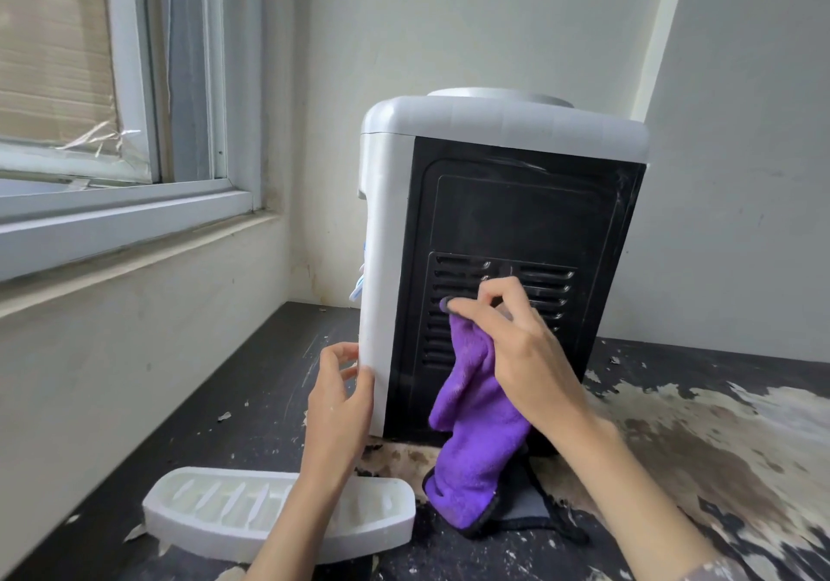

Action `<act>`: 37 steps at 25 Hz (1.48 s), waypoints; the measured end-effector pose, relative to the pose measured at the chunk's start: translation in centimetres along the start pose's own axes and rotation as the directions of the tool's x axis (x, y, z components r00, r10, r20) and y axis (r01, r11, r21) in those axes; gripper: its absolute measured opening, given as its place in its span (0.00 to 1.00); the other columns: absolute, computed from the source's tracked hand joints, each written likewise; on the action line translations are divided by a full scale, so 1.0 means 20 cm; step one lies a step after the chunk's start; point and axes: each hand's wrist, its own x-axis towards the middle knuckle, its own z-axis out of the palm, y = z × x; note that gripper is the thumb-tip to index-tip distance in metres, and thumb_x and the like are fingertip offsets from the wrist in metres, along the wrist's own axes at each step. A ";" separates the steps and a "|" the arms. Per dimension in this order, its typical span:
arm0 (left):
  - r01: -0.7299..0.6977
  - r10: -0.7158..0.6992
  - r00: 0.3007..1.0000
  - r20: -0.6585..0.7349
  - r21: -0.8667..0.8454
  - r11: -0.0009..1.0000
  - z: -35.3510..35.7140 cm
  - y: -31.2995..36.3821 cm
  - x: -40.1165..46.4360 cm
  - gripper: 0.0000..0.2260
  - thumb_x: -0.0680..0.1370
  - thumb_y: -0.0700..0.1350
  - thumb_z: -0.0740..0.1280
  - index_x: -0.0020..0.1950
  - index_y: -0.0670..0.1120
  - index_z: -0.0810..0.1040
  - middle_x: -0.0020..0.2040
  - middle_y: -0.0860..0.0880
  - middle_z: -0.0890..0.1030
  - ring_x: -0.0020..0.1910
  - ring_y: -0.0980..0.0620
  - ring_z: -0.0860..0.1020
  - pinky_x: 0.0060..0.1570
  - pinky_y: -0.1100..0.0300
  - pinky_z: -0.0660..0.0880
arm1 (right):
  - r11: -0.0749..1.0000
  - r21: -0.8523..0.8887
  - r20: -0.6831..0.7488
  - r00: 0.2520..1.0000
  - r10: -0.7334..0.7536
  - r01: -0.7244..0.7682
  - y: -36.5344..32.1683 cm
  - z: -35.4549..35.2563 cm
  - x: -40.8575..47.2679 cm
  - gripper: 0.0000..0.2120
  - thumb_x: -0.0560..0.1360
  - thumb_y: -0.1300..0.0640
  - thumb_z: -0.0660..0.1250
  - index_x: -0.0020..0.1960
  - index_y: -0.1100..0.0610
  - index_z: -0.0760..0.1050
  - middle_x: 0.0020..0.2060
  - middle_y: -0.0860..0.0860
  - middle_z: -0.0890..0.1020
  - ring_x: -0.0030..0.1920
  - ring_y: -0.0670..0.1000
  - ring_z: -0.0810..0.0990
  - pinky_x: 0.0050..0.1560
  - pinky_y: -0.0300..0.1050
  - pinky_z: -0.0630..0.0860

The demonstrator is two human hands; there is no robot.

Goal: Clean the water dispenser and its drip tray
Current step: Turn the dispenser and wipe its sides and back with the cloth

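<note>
Peeling dark tabletop [673, 401], window frame [134, 207], pale wall [741, 221].

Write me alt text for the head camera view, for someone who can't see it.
A right hand pushes a purple cloth into the vent slots on a water dispenser's black back panel, while the left hand steadies its white corner. The detached white drip tray lies in front on a worn dark counter.

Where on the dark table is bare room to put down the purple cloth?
Free patches: right of the water dispenser, on the peeled table towards the wall, and left, between dispenser and window wall. Crowded: the front, where the drip tray, the purple cloth and both forearms lie.
</note>
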 end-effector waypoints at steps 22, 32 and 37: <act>0.002 -0.002 1.000 0.013 -0.021 1.000 -0.01 -0.01 0.00 0.09 0.79 0.41 0.60 0.59 0.49 0.70 0.57 0.51 0.76 0.55 0.54 0.74 0.40 0.63 0.69 | 0.490 -0.522 0.475 0.716 -0.512 0.698 0.12 0.22 -0.27 0.20 0.73 0.62 0.61 0.62 0.46 0.75 0.56 0.43 0.74 0.58 0.51 0.70 0.54 0.49 0.70; 0.015 -0.013 0.999 0.029 -0.056 0.998 -0.01 -0.02 0.00 0.08 0.80 0.42 0.59 0.58 0.49 0.70 0.56 0.50 0.76 0.53 0.53 0.74 0.38 0.65 0.68 | 0.898 -0.274 -0.542 0.827 0.151 -0.344 0.26 -0.11 0.01 0.24 0.74 0.65 0.57 0.69 0.68 0.66 0.59 0.56 0.63 0.52 0.59 0.65 0.54 0.50 0.65; 0.011 -0.010 1.000 0.010 -0.092 0.996 -0.01 0.00 0.00 0.05 0.81 0.45 0.57 0.52 0.51 0.72 0.47 0.57 0.78 0.43 0.66 0.76 0.33 0.71 0.68 | 0.866 -0.359 -0.539 0.835 0.113 -0.349 0.04 0.11 0.28 0.20 0.77 0.56 0.60 0.67 0.64 0.70 0.58 0.56 0.65 0.52 0.58 0.69 0.48 0.52 0.71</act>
